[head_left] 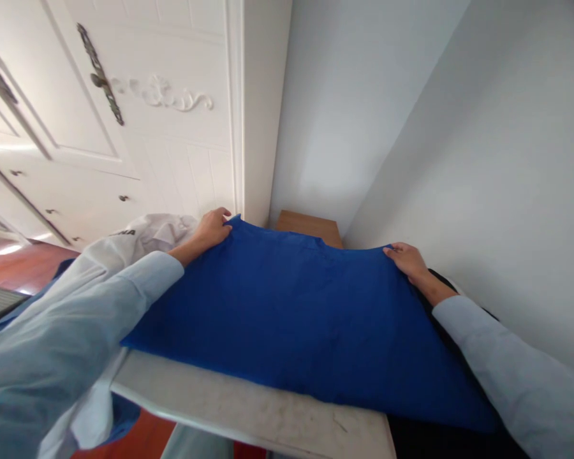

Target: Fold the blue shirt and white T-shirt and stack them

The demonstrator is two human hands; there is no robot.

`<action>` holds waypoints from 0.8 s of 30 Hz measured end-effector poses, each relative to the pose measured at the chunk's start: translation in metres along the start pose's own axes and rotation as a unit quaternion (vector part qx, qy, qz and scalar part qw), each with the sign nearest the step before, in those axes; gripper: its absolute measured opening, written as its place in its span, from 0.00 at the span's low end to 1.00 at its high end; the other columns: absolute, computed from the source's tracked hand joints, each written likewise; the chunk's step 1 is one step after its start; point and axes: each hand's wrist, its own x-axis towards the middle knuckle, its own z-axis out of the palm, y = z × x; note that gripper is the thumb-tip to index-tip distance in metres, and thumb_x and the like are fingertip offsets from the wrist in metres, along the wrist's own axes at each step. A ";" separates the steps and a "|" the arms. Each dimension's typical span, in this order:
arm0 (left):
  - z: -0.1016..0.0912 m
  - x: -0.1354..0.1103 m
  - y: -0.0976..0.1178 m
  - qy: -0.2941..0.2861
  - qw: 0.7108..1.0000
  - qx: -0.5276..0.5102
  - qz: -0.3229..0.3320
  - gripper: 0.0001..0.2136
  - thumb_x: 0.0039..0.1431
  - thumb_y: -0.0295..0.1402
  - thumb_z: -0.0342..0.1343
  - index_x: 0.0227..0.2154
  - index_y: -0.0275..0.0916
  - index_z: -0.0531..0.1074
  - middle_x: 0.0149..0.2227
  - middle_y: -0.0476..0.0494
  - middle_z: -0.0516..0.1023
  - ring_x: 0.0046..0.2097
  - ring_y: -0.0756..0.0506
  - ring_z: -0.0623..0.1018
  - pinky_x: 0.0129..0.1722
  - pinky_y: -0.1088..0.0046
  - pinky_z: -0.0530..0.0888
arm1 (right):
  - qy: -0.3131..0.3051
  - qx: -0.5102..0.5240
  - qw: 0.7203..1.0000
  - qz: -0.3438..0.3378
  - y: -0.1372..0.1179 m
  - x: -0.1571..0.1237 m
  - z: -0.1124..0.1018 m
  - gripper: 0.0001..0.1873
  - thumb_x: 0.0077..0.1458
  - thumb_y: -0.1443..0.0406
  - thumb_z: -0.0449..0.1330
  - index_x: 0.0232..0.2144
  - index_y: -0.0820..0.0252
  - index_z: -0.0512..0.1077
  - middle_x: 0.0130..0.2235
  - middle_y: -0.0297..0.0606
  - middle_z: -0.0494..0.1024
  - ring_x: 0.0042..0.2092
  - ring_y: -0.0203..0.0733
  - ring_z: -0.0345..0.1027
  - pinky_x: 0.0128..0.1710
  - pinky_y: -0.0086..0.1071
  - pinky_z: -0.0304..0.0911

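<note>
A blue cloth (287, 306) is spread over a white table (249, 395), its near edge lying a little back from the table's front. My left hand (213, 228) pinches the cloth's far left corner between thumb and fingers. At the far right corner my right hand (408, 260) grips the fabric the same way. Between the two hands the far edge runs nearly straight, with a small step in the middle. Toward the lower right the cloth hangs past the table over something black (425, 437).
White clothing (110, 255) with dark lettering lies heaped on the left. A white wardrobe (172, 140) with ornate handles stands behind it. Beyond the cloth sits a brown wooden box-like piece (310, 224) in the corner. A pale wall (497, 166) rises close on the right.
</note>
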 end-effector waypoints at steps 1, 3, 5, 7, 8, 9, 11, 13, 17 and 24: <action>-0.004 0.000 0.004 0.009 1.000 -0.008 0.010 0.17 0.51 0.32 0.57 0.46 0.42 0.74 0.43 0.42 0.81 0.43 0.41 0.79 0.47 0.66 0.73 | 0.006 0.005 1.000 0.004 -0.002 0.002 -0.002 0.05 0.48 0.62 0.64 0.28 0.58 0.76 0.26 0.36 0.79 0.28 0.39 0.70 0.28 0.30 0.63; -0.010 0.001 0.010 0.029 0.999 -0.025 0.014 0.17 0.54 0.32 0.55 0.48 0.43 0.74 0.43 0.44 0.80 0.42 0.43 0.79 0.45 0.68 0.73 | 0.016 0.004 1.000 0.020 -0.004 0.005 -0.003 0.05 0.49 0.62 0.63 0.28 0.59 0.75 0.25 0.35 0.77 0.27 0.39 0.68 0.27 0.30 0.62; -0.013 0.001 0.013 0.038 0.999 -0.017 0.009 0.17 0.57 0.31 0.53 0.50 0.42 0.73 0.43 0.44 0.80 0.42 0.43 0.78 0.45 0.68 0.73 | 0.019 -0.044 0.998 0.037 -0.001 0.004 0.000 0.05 0.50 0.63 0.61 0.27 0.59 0.74 0.24 0.35 0.76 0.26 0.39 0.67 0.26 0.31 0.62; -0.013 -0.003 0.012 0.026 0.999 0.026 -0.001 0.19 0.58 0.28 0.51 0.52 0.40 0.72 0.45 0.41 0.79 0.46 0.42 0.78 0.48 0.67 0.73 | 0.016 -0.109 0.993 0.047 0.006 0.002 0.003 0.05 0.51 0.64 0.60 0.26 0.59 0.74 0.24 0.37 0.76 0.27 0.42 0.69 0.29 0.34 0.64; -0.011 -0.006 0.011 0.015 0.998 0.056 -0.004 0.20 0.58 0.27 0.50 0.54 0.38 0.71 0.47 0.38 0.78 0.48 0.41 0.77 0.49 0.66 0.72 | 0.016 -0.132 0.990 0.050 0.009 0.000 0.004 0.05 0.51 0.65 0.60 0.26 0.59 0.75 0.26 0.39 0.77 0.29 0.44 0.70 0.32 0.35 0.65; -0.009 -0.009 0.011 0.006 0.996 0.087 -0.004 0.21 0.58 0.27 0.50 0.55 0.36 0.69 0.50 0.35 0.76 0.50 0.39 0.77 0.50 0.65 0.72 | 0.019 -0.147 0.988 0.047 0.011 -0.001 0.005 0.05 0.52 0.65 0.60 0.29 0.59 0.76 0.28 0.41 0.79 0.32 0.46 0.72 0.36 0.37 0.67; -0.002 -0.016 0.014 -0.005 0.990 0.136 0.022 0.22 0.61 0.30 0.48 0.58 0.33 0.67 0.55 0.30 0.72 0.53 0.36 0.75 0.52 0.62 0.72 | 0.036 -0.165 0.986 0.008 0.007 -0.004 0.007 0.10 0.54 0.64 0.59 0.38 0.61 0.77 0.38 0.48 0.81 0.41 0.50 0.74 0.45 0.42 0.68; 0.007 -0.022 0.026 -0.019 0.984 0.151 0.087 0.22 0.65 0.36 0.46 0.59 0.33 0.65 0.58 0.30 0.70 0.57 0.35 0.73 0.55 0.59 0.69 | 0.044 -0.190 0.978 -0.075 -0.008 -0.009 0.013 0.18 0.57 0.62 0.57 0.47 0.63 0.74 0.47 0.53 0.79 0.50 0.54 0.72 0.53 0.46 0.65; 0.038 -0.033 0.066 -0.108 0.949 0.126 0.269 0.28 0.69 0.48 0.40 0.63 0.36 0.62 0.66 0.34 0.64 0.66 0.37 0.63 0.65 0.60 0.59 | -0.052 -0.195 0.943 -0.265 -0.064 -0.034 0.053 0.25 0.64 0.55 0.51 0.57 0.62 0.70 0.57 0.53 0.74 0.59 0.56 0.66 0.61 0.49 0.58; 0.089 -0.040 0.078 -0.215 0.931 0.155 0.250 0.36 0.69 0.54 0.31 0.70 0.32 0.50 0.71 0.33 0.51 0.72 0.36 0.49 0.69 0.54 0.48 | -0.259 -0.224 0.854 -0.392 -0.093 -0.075 0.136 0.42 0.65 0.40 0.38 0.67 0.63 0.59 0.69 0.50 0.58 0.70 0.55 0.47 0.68 0.53 0.45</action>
